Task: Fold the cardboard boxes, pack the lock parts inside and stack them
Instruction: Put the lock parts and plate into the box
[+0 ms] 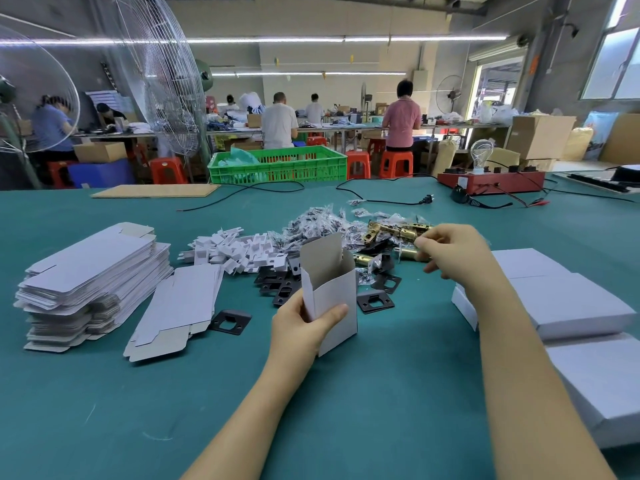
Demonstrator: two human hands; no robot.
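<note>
My left hand grips a folded white cardboard box, held upright with its top flap open. My right hand reaches over the heap of brass latch parts, its fingers curled on a bagged brass latch at the heap's right side. Black strike plates lie on the green table just behind the box. Small bags of screws and white foam inserts are piled further back. A tall stack of flat box blanks stands at the left, with a few loose blanks beside it.
Closed white boxes are stacked along the right, near my right forearm. A single black plate lies by the loose blanks. At the table's far edge are a cardboard sheet, black cables, a red test unit and a green crate.
</note>
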